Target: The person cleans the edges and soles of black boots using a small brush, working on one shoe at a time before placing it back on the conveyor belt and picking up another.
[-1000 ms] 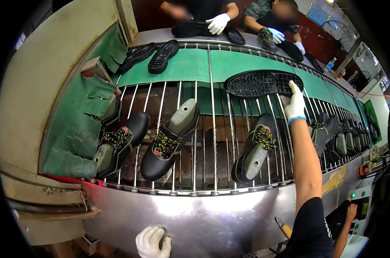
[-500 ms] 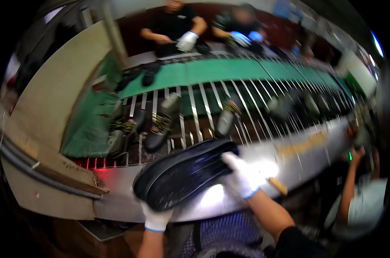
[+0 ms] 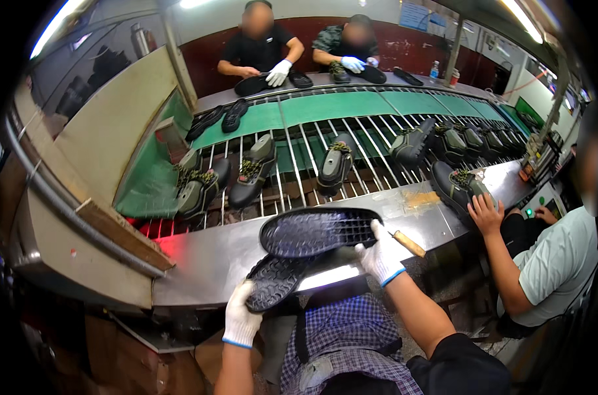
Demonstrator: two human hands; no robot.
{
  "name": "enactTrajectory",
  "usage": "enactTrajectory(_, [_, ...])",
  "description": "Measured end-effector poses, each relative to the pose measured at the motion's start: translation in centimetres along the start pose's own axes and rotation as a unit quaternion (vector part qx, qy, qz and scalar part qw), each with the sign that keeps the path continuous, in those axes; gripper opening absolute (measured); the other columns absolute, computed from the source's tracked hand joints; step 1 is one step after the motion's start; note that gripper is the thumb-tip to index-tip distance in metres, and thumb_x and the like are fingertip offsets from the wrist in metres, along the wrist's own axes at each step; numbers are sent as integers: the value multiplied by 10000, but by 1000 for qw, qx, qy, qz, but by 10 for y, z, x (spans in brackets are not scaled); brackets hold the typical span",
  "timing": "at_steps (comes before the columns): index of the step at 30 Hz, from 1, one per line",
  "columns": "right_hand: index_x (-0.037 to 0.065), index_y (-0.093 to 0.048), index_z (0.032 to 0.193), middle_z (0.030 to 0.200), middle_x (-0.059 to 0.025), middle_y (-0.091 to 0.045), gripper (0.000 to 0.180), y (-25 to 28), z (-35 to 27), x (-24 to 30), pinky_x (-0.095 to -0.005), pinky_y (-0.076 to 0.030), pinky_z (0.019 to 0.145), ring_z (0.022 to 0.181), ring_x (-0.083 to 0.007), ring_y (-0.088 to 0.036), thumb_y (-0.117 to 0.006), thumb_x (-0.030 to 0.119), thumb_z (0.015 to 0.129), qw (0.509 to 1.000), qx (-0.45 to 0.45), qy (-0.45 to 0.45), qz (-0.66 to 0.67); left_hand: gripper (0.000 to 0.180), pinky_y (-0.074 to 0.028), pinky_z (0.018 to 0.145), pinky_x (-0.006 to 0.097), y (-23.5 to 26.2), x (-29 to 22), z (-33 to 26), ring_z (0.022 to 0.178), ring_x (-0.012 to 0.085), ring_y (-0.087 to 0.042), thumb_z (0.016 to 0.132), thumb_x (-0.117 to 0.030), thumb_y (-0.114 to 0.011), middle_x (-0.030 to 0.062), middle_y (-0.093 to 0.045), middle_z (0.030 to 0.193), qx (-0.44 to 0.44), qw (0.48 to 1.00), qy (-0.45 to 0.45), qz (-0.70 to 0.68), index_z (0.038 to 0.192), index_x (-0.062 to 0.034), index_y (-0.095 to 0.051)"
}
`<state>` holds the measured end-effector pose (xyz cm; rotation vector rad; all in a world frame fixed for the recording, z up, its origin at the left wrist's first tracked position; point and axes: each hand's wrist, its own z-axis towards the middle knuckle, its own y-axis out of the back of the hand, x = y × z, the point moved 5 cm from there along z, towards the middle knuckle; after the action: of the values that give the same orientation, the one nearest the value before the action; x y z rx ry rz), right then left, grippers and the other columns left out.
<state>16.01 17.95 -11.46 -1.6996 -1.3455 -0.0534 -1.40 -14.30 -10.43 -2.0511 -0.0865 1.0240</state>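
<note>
I hold two black shoe soles over the front of the metal ledge. My right hand (image 3: 381, 257), in a white knit glove, grips the heel end of the upper sole (image 3: 312, 232), whose raised rim and gridded hollow face up. Below and left of it, partly covered, is a second sole (image 3: 271, 284) with its wavy tread showing. My left hand (image 3: 242, 317), gloved the same way, is closed on this one's near left edge. Just right of my right hand, a wooden-handled tool (image 3: 409, 243) lies on the ledge.
Beyond the metal ledge (image 3: 213, 260), a rack of metal bars carries several dark shoes (image 3: 251, 172). Two gloved co-workers (image 3: 282, 72) handle soles across the line. At my right another person's bare hand (image 3: 486, 214) touches a shoe (image 3: 452, 185). A wooden-edged panel (image 3: 108, 230) bounds the left.
The two soles have come apart from a close stack; the lower one now shows its tread. The upper sole has swung from slanted to nearly level. My left hand is slightly higher, and the view is sharper.
</note>
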Motion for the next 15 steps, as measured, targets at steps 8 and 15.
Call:
enactTrajectory(8, [46, -448, 1571, 1332, -180, -632, 570, -5, -55, 15, -317, -647, 633, 926, -237, -743, -649, 268, 1086, 948, 130, 114, -267, 568, -527, 1097, 356, -60, -166, -21, 1161, 223, -708, 795, -49, -647, 137, -761, 1278, 64, 855, -225, 462, 1343, 78, -724])
enactTrajectory(15, [142, -549, 1408, 1176, -75, -689, 370, 6, -41, -15, -397, -619, 633, 936, -226, -709, -572, 130, 1039, 993, 83, 35, -82, 374, -597, 864, 330, -149, -297, 25, 913, 167, -737, 718, -11, -755, 80, -795, 978, 97, 645, -125, 747, 1086, 44, -782])
